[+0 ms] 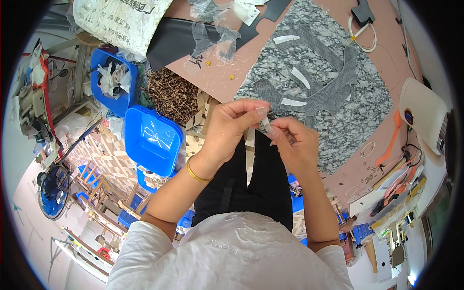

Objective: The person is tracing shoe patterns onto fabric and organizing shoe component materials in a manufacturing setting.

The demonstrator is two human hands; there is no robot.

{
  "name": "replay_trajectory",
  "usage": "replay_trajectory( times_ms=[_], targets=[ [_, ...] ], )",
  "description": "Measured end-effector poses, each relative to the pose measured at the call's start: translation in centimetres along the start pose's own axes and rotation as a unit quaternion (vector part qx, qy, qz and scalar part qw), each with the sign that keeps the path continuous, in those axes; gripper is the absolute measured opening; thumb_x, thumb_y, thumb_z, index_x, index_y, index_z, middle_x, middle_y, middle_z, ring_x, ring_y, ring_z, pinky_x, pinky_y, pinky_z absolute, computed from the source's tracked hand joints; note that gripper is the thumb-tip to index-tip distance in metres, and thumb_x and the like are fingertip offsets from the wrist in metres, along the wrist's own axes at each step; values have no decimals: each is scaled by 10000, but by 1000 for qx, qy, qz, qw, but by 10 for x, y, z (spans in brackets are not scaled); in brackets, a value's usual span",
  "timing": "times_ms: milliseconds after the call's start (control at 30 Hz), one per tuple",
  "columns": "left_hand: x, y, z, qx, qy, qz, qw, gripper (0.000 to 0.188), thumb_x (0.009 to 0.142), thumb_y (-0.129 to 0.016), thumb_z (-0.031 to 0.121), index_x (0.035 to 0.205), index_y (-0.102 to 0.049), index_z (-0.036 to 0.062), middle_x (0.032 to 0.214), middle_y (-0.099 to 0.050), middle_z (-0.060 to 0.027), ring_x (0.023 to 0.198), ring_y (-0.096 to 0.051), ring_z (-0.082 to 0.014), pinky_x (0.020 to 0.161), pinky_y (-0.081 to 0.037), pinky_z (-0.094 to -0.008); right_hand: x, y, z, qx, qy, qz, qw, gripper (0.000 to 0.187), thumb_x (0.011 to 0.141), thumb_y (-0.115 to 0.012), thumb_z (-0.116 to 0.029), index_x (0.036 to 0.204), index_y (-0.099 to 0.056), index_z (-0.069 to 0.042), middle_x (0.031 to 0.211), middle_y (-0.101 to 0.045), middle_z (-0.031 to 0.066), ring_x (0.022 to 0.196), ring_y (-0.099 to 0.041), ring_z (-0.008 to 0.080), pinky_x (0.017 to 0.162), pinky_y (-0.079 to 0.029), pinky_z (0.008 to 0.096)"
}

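Note:
A small white strip (pixel 265 122) is pinched between thumb and fingers of my left hand (pixel 236 124), and its lower end is in the fingertips of my right hand (pixel 296 144). Both hands are held close together over my lap, at the near edge of a speckled grey stone slab (pixel 353 121). On that slab, just beyond my hands, lie dark grey mesh fabric pieces (pixel 333 99). White curved strips (pixel 300 77) rest on the mesh. What the strip is made of cannot be told.
The slab sits on a pinkish table (pixel 220 79) with black sheet material (pixel 176 41) and a white sack (pixel 116 24). At left are a blue bin of scraps (pixel 94 72), another blue bin (pixel 157 166) and brown shreds (pixel 171 94). A white device (pixel 423 113) stands right, near orange-handled scissors (pixel 389 145).

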State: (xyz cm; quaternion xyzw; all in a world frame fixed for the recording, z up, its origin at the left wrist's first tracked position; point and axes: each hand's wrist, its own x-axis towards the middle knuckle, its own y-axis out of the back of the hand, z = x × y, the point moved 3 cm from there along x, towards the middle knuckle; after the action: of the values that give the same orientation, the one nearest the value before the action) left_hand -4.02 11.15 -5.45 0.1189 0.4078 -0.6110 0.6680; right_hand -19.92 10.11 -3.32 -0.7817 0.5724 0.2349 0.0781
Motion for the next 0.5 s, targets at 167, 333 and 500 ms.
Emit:
replay_trajectory(
  times_ms=[167,333,500],
  targets=[
    [-5,7,19,336,-266,136,893,390,789,-693,65,1172,-620,43,1181,-578,-97,926,-561,-175,756,-470,-279,30,10,6,-48,-10,59,997,116,846,-644,-110,842,-643,6,644,-598,60,535,-528,91,502,-420,252],
    [1,5,4,633,-379,92,669,462,705,-670,7,1154,-606,93,1206,-543,-63,991,-486,-294,893,-385,-395,57,-1,5,-187,10,8,982,105,821,-630,-98,798,-650,2,579,-585,92,477,-533,153,493,-417,284],
    [1,9,2,625,-387,86,673,464,705,-677,13,1153,-608,108,1223,-531,-64,1003,-488,-288,882,-395,-388,61,-1,6,-169,-29,-5,985,119,812,-631,-113,784,-657,-1,570,-598,91,470,-552,169,496,-427,297]
  ],
)
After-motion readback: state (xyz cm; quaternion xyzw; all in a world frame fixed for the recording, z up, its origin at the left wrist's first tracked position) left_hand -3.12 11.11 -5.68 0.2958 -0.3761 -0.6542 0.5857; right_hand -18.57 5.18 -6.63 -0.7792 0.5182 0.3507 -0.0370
